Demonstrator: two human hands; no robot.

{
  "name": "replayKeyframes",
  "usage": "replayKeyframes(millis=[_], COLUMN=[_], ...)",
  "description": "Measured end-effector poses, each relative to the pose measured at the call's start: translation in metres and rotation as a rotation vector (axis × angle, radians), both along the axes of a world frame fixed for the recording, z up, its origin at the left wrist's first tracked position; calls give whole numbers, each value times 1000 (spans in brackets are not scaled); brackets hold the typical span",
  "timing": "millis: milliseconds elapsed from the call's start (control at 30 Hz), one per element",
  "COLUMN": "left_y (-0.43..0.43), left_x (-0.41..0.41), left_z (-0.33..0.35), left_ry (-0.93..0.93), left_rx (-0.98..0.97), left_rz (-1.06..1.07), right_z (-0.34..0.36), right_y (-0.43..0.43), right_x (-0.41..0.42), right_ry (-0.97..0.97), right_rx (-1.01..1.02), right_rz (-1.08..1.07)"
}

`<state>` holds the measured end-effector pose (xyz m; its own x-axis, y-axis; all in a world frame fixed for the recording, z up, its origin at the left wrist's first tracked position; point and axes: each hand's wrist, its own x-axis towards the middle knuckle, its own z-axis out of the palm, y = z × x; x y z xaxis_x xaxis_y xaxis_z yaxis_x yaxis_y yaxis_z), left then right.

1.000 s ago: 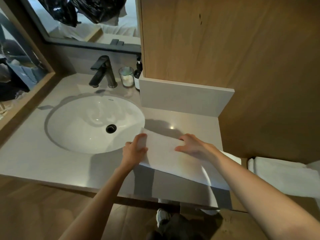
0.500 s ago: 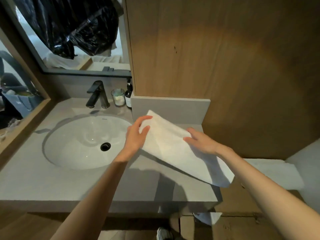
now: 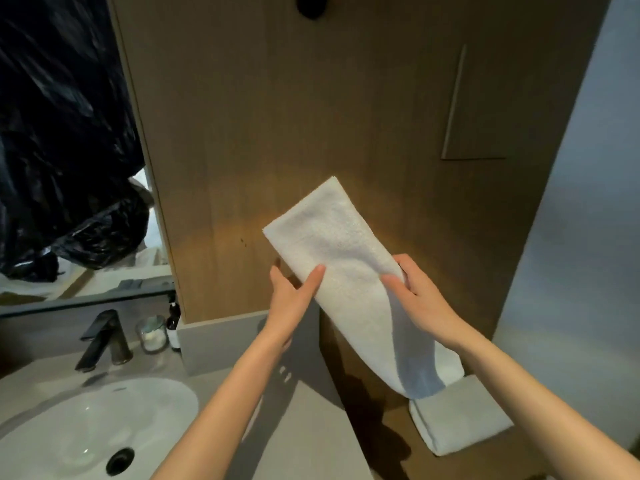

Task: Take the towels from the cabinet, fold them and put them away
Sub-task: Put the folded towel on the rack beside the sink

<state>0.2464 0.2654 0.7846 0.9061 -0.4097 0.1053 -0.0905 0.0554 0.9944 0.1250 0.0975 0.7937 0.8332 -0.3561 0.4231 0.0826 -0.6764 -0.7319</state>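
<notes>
A white towel [image 3: 341, 258], folded into a long strip, is held up in the air in front of the wooden wall panel. My left hand [image 3: 294, 299] grips its left edge, thumb on the front and fingers behind. My right hand [image 3: 419, 299] pinches its right edge a little lower. The towel's upper end sticks up and left; its lower end hangs down to the right. Below it a second white towel [image 3: 460, 415] lies folded on a low wooden surface at the lower right.
A grey counter [image 3: 308, 434] holds a white sink [image 3: 86, 431] with a black faucet [image 3: 102, 339], a glass jar [image 3: 151, 332] and a dark bottle [image 3: 174, 323]. Black plastic shows in the mirror [image 3: 65, 140]. A grey wall [image 3: 581, 237] stands at right.
Both hands lifted the towel off the counter and raised it up against the wooden panel. The view tilted upward.
</notes>
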Motion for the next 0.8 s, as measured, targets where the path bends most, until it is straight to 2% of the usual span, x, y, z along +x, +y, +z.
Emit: replayKeyframes(millis=[67,167,333,500,667,800], left_y=[-16,-42,-93,-149,-205,-238], left_x=[-16,-43,-88,-144,-195,-218], left_z=[13,39,88,121,147,176], left_ry=[-10,-156,-325,-384,-341,-414], left_rx=[34,52,75,64,8,129], left_rz=[-117,-225,-234,-286,-289,-331], right_z=[17,41,80,117,149,178], right_y=[-11,-31,-76,-129,-188,-227], right_x=[-17,-44,-94,-149,-193,-209], right_ry=[-59,-150,-263,-338,-424,-508], right_rx=[23,42,51,86,118,143], right_rz=[-41,-87,-118,-118,-84,-81])
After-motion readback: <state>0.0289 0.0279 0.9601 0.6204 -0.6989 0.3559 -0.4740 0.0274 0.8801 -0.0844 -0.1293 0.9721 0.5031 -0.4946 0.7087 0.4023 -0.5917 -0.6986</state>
